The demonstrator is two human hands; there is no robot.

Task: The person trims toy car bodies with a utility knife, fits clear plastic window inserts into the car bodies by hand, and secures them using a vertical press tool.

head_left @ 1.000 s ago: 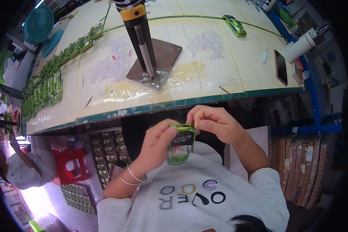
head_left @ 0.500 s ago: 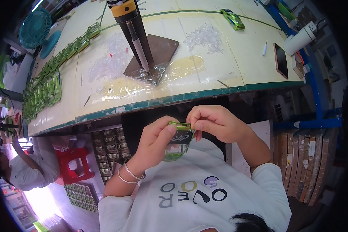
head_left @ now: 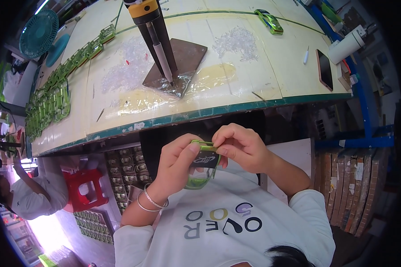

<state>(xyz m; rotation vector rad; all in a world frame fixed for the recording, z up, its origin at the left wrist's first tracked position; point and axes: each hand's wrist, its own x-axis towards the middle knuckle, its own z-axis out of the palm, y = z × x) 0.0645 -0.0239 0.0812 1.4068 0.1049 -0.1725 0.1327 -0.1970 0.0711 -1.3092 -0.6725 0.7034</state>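
Over my lap, in front of the table's edge, my left hand (head_left: pixel 177 161) grips a green toy car body shell (head_left: pixel 199 180) with a dark panel and clear window parts. My left thumb presses near its top end. My right hand (head_left: pixel 239 147) is closed in a pinch at the shell's upper right corner, thumb against forefinger. Any small part between those fingertips is too small to make out. On the table, a finished-looking green toy car (head_left: pixel 270 22) lies at the far right, and rows of green car shells (head_left: pixel 53 103) line the left side.
A black upright tool with a yellow collar (head_left: pixel 147 13) stands over a brown plate (head_left: pixel 189 51) mid-table. Piles of clear plastic bits (head_left: pixel 237 43) lie around it. Phone (head_left: pixel 324 70), white bottle (head_left: pixel 346 44) and screwdriver (head_left: pixel 306 55) sit right. Red stool (head_left: pixel 85 190) and a co-worker (head_left: pixel 40 196) are left.
Both hands and the shell have shifted slightly left. The right fingertips have moved left along the shell's top end, and the right hand has turned a little.
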